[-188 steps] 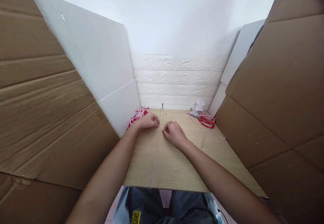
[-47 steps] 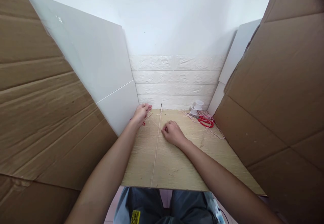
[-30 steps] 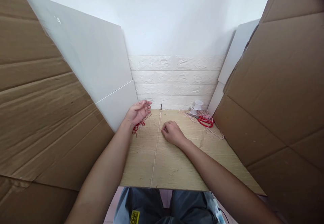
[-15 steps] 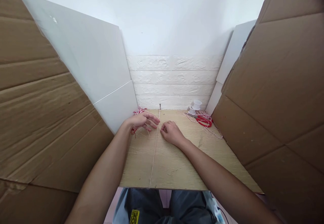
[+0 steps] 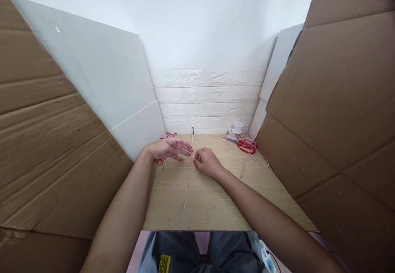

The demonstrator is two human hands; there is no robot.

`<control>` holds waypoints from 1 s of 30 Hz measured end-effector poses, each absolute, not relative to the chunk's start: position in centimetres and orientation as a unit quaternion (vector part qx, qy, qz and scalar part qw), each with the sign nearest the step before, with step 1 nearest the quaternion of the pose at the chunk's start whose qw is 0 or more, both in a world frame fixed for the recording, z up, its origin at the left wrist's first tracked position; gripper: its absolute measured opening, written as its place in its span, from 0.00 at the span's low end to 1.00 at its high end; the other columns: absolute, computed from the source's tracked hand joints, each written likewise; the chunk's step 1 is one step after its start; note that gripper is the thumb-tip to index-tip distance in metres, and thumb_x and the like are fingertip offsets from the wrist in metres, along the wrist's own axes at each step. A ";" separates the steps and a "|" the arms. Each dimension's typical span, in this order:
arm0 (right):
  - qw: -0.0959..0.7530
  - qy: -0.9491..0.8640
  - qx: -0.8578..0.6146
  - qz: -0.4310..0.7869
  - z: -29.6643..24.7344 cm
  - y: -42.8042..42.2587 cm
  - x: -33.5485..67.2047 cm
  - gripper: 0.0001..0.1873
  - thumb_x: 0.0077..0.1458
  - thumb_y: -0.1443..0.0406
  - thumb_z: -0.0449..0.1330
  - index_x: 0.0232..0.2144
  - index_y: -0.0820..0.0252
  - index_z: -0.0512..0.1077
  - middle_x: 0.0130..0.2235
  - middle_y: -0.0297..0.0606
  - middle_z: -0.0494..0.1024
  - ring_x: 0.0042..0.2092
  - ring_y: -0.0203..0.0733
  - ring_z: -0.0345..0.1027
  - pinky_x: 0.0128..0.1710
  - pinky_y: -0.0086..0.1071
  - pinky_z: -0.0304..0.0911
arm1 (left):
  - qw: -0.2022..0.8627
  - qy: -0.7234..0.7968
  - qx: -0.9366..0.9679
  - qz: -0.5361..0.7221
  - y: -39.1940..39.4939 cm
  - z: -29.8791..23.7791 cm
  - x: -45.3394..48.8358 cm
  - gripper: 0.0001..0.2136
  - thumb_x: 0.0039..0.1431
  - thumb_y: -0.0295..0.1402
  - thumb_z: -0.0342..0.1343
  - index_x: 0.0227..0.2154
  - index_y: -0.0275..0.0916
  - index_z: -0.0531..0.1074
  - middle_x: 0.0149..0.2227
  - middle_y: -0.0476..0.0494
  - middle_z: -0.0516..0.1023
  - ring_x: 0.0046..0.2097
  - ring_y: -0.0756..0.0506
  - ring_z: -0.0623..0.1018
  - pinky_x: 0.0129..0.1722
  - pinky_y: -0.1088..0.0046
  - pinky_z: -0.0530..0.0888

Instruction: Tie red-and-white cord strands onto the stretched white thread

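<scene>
A pale cord (image 5: 186,190) runs taut from a dark nail (image 5: 193,130) at the wall down to the table's front edge. Just left of it is my left hand (image 5: 169,148), fingers stretched out and apart, the fingertips close to the cord. My right hand (image 5: 210,163) rests on the right side of the cord, thumb and fingertips pinched together on a thin pale thread that is hardly visible. Loose fine thread (image 5: 182,170) curls on the wood below my left hand. Behind and under that hand lies a bundle of red and pink thread (image 5: 160,162), partly hidden.
Two white spools (image 5: 237,127) stand at the back right, beside red-handled scissors (image 5: 247,146) and tangled pink cord (image 5: 261,160). Cardboard panels (image 5: 324,100) flank the wooden table (image 5: 216,211) on both sides. A white brick-patterned wall (image 5: 210,96) closes the back.
The whole view has shifted slightly. My left hand has turned a little, its fingers nearer the cord and the right hand. My right hand keeps its pinch.
</scene>
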State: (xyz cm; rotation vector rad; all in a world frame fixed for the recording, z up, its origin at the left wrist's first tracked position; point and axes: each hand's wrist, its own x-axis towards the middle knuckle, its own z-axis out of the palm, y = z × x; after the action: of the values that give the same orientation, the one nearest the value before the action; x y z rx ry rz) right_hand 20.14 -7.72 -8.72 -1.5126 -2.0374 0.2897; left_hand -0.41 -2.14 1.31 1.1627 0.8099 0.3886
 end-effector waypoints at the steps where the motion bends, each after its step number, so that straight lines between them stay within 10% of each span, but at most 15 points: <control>1: 0.291 -0.763 -0.567 0.109 -8.7 -7.7 20.1 0.04 0.58 0.65 0.59 0.34 0.60 0.72 0.38 0.40 0.72 0.43 0.41 0.63 0.47 0.32 0.55 | 0.729 0.373 0.544 0.183 -1.8 0.9 -0.5 0.13 0.46 0.19 0.62 0.36 0.39 0.77 0.41 0.31 0.81 0.50 0.33 0.79 0.40 0.59 0.78; 8: 0.299 -0.758 -0.567 0.118 -8.6 -7.8 20.1 0.02 0.56 0.67 0.58 0.33 0.60 0.71 0.38 0.40 0.73 0.43 0.41 0.63 0.46 0.32 0.55 | 0.428 0.484 0.734 0.211 1.4 -2.7 -0.4 0.10 0.38 0.24 0.64 0.29 0.38 0.76 0.21 0.49 0.73 0.20 0.51 0.69 0.18 0.76 0.61; 30: 0.256 -0.740 -0.609 0.124 -8.3 -7.2 21.2 0.05 0.52 0.66 0.61 0.25 0.57 0.75 0.34 0.40 0.78 0.39 0.42 0.68 0.37 0.32 0.55 | 0.335 0.498 0.795 0.084 1.3 -2.8 0.2 0.07 0.36 0.33 0.69 0.20 0.39 0.77 0.22 0.47 0.76 0.26 0.47 0.72 0.25 0.74 0.63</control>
State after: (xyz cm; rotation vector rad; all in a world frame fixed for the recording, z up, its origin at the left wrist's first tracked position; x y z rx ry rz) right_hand 21.18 -7.15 -8.28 -1.6541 -2.0099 0.3359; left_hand 0.21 1.27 -2.82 2.0752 1.3003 0.2195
